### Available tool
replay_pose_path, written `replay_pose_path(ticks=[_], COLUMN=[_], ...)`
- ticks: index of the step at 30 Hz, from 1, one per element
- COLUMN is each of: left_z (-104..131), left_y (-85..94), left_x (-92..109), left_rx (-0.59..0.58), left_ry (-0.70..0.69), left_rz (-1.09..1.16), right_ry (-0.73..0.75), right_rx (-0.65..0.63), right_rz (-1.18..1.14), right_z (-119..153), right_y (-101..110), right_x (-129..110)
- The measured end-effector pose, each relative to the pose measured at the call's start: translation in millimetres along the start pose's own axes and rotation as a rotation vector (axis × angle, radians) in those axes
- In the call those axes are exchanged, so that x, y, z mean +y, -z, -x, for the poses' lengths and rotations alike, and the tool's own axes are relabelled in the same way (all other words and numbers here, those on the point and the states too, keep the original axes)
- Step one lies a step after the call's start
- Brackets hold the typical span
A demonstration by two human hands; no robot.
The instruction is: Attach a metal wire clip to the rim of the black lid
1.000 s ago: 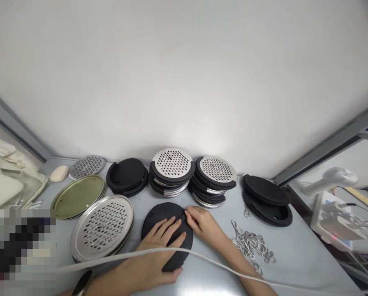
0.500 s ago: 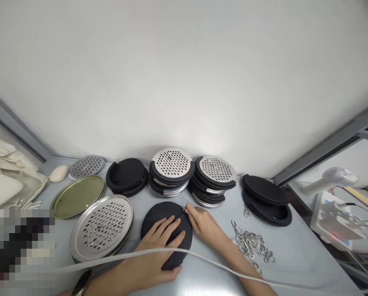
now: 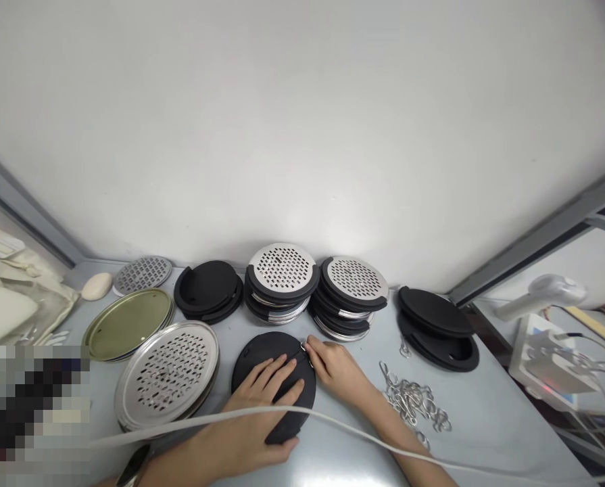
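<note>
I get an evenly bright feed, the wall (image 3: 302,135) pale and the tabletop (image 3: 337,467) glaring white at the bottom edge. Toward the sides my view stretches and softens; pixel blocks (image 3: 33,412) mask the lower left.

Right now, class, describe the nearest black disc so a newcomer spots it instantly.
On the grey table, find two stacks topped with silver perforated plates. Nearer the viewer lies a black disc, the only one under the person's left hand.
</note>
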State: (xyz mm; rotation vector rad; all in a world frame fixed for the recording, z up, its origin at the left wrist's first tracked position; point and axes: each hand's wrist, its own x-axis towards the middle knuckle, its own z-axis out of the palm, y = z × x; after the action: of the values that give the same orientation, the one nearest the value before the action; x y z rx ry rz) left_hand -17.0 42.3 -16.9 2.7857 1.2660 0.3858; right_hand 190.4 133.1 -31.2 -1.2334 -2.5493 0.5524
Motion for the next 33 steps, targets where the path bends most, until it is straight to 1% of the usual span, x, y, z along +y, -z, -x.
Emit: replay_pose_path(ticks=[4, 7, 12, 16, 19, 26, 31, 33], left_z=[0, 0, -1, -1, -1, -1, 0, -1], left_y=[-0.4, -0.7, -0.7, -0.5, -0.8, -1.9, -2.5, -2.4], left_x=[0, 0, 0, 0, 0, 0, 0, 0], left_rx=[0.002, 0.013, -0.028, 0.004, 0.019, -0.011, 0.017, 0.007], left_ry=[-0.006, -0.010, -0.016, -0.017, -0.012, -0.003, -0.005, -0.003], left_rz=[0.005, 0.015, 0.016, 0.029, 0.038, 0.024, 0.028, 0.028], right_ry=[-0.026, -0.014, 0.004, 0.006, 0.004, 0.002, 0.009, 0.017], right_rx=[-0.002, -0.021, -0.047, -0.049, -0.048, -0.026, -0.037, -0.043], right_rz=[-0.045, -0.082, -0.114, -0.130, -0.119, -0.040, -0.019, -0.014], right_z=[0, -1, -2, -1, -1, 0, 1, 1], right_y=[1, 4, 9, 9, 8, 8, 11, 13], right_x=[-2, -3, -2, -2, -3, -5, -8, -10])
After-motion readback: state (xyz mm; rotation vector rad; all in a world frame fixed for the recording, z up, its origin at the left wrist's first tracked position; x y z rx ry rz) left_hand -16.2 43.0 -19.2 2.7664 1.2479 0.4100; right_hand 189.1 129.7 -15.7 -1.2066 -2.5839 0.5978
